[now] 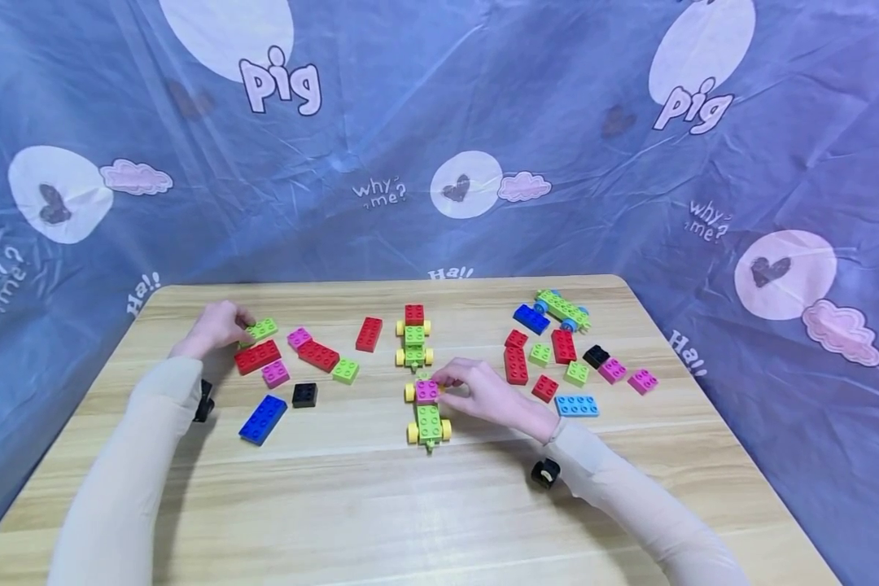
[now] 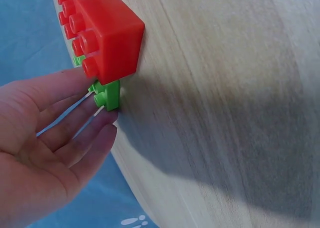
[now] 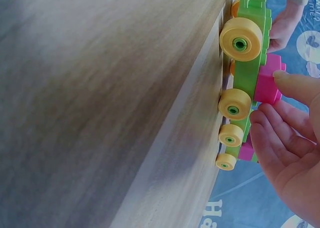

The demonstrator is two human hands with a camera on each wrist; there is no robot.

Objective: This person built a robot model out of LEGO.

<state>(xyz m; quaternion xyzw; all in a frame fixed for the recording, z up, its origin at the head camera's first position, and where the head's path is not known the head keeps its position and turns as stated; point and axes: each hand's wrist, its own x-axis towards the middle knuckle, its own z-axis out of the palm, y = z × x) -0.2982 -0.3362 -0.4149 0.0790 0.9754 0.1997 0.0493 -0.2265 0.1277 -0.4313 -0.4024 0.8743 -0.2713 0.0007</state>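
My right hand (image 1: pixel 487 395) pinches a pink brick (image 1: pixel 426 391) on a green toy car base with yellow wheels (image 1: pixel 429 419). In the right wrist view the thumb lies along the pink brick (image 3: pixel 268 83), and the other fingers curl at its far side. At the back left, my left hand (image 1: pixel 220 325) grips one end of a green brick (image 1: pixel 262 329). From the left wrist, the fingers close around that green brick (image 2: pixel 111 95), which is partly hidden behind a red brick (image 2: pixel 117 38). Beyond the pink-topped car stands another green car (image 1: pixel 414 345) carrying a red brick (image 1: pixel 414 314).
Loose bricks lie on the left, including a blue brick (image 1: pixel 263 419), a black brick (image 1: pixel 304 395) and a red brick (image 1: pixel 318 355). To the right are several more, among them a light blue brick (image 1: pixel 577 405), beside a green car with blue wheels (image 1: pixel 562 309).
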